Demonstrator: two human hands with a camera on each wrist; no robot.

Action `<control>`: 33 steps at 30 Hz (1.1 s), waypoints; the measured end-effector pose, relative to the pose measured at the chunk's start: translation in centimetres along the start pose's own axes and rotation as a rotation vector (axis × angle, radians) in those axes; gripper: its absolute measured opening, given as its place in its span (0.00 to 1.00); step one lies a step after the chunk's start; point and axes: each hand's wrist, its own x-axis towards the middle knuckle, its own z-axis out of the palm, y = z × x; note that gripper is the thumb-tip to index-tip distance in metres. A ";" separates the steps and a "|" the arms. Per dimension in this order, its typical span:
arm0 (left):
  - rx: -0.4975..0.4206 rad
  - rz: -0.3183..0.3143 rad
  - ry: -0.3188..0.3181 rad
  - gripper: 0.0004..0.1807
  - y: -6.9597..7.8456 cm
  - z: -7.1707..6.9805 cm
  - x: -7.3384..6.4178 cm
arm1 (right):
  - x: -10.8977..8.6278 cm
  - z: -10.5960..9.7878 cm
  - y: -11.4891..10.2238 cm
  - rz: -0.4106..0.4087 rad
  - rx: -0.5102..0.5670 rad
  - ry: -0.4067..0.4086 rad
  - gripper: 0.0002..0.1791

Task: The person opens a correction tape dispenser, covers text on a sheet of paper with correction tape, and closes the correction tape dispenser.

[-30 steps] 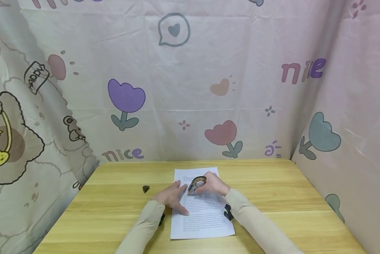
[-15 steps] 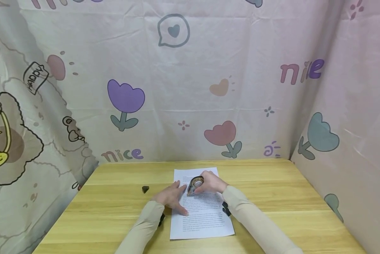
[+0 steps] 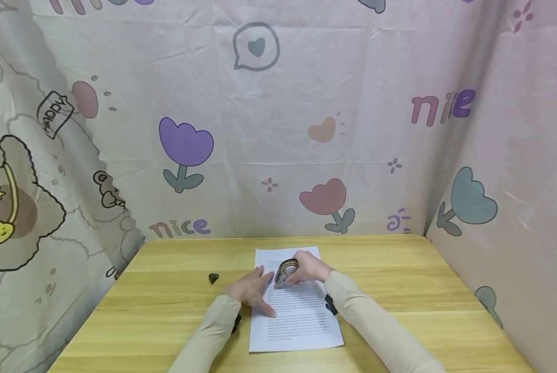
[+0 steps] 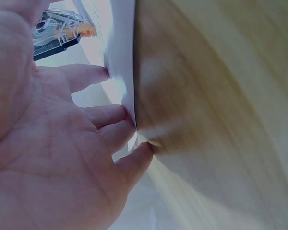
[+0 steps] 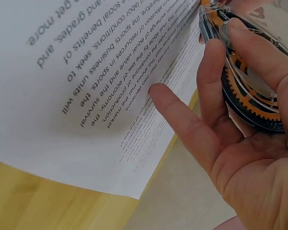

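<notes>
A sheet of printed paper [image 3: 302, 324] lies on the wooden table. My right hand [image 3: 311, 266] grips a correction tape dispenser [image 3: 284, 274], its tip down on the text in the upper part of the page. The right wrist view shows the dispenser's clear case and orange gear [image 5: 237, 88] between thumb and fingers, one finger [image 5: 180, 112] resting on the sheet. With fingers spread, my left hand [image 3: 248, 289] rests across the paper's left edge. In the left wrist view those fingertips [image 4: 117, 112] touch the sheet's edge, and the dispenser [image 4: 57, 33] appears behind them.
A small dark piece [image 3: 213, 278], its kind too small to tell, lies on the wooden table [image 3: 157, 311] left of the left hand. Patterned cloth [image 3: 269, 129] hangs behind the table and along both sides.
The right hand and dispenser have shifted very slightly left and down over the page since a second ago. The left hand and the paper hold their places.
</notes>
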 end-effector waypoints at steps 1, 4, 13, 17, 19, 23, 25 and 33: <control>0.001 0.002 0.001 0.63 0.0 0.0 0.0 | 0.0 0.0 -0.1 0.002 0.000 0.002 0.14; 0.002 0.001 0.002 0.63 0.0 0.0 0.0 | 0.0 -0.1 -0.1 0.009 -0.014 0.002 0.15; 0.011 -0.005 0.002 0.63 0.1 0.0 0.1 | -0.1 -0.5 -0.2 0.030 -0.029 -0.007 0.15; 0.008 0.004 0.005 0.62 0.1 0.0 0.1 | -0.1 -0.5 -0.1 0.034 -0.024 -0.017 0.14; 0.005 0.007 0.007 0.62 0.0 0.1 0.1 | -0.2 -0.5 0.0 0.032 -0.036 -0.013 0.13; 0.004 0.007 0.009 0.62 0.1 0.1 0.0 | -0.3 -0.6 0.1 0.030 -0.066 0.004 0.13; 0.005 0.009 0.009 0.62 0.0 0.2 0.1 | -0.4 -0.7 0.1 0.036 -0.057 0.008 0.13; -0.005 0.008 0.010 0.63 0.0 0.1 0.0 | -0.7 -1.0 0.2 0.049 -0.025 0.000 0.12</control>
